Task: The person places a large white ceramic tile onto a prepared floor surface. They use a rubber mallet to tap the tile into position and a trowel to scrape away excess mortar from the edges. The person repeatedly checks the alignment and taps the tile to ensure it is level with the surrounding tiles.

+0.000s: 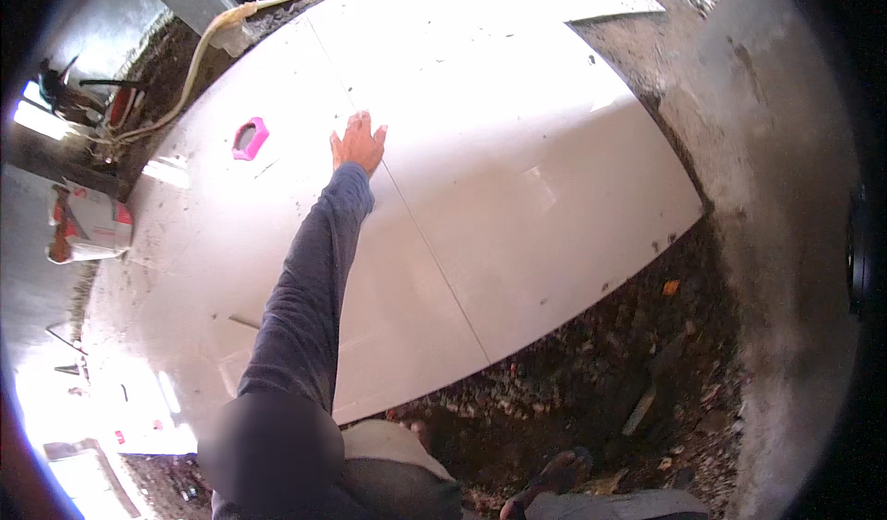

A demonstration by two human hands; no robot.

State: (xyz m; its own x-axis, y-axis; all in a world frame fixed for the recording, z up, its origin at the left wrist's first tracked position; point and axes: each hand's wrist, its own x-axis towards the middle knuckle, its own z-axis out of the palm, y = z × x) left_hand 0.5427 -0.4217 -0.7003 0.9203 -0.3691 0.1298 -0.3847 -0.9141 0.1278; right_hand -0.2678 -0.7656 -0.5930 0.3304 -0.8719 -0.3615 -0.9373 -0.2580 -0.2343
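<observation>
My left hand [358, 143] lies palm down on a large glossy white tile surface [517, 215], its fingers spread and nothing in them. A thin straight seam [416, 213] runs between two tiles right beside the hand. To the left of the hand, a pink hexagonal object [261, 132] with a grey middle rests on the tile; its kind is unclear. A short thin strip [244, 322] lies near my sleeved forearm [309, 275]. My right hand does not show.
Dark rubble and soil [573, 372] border the near tile edge, with a foot [554, 478] there. A grey wall [776, 243] rises on the right. An opened bag [100, 224] stands at the left edge. A pale hose [199, 58] curves along the far left.
</observation>
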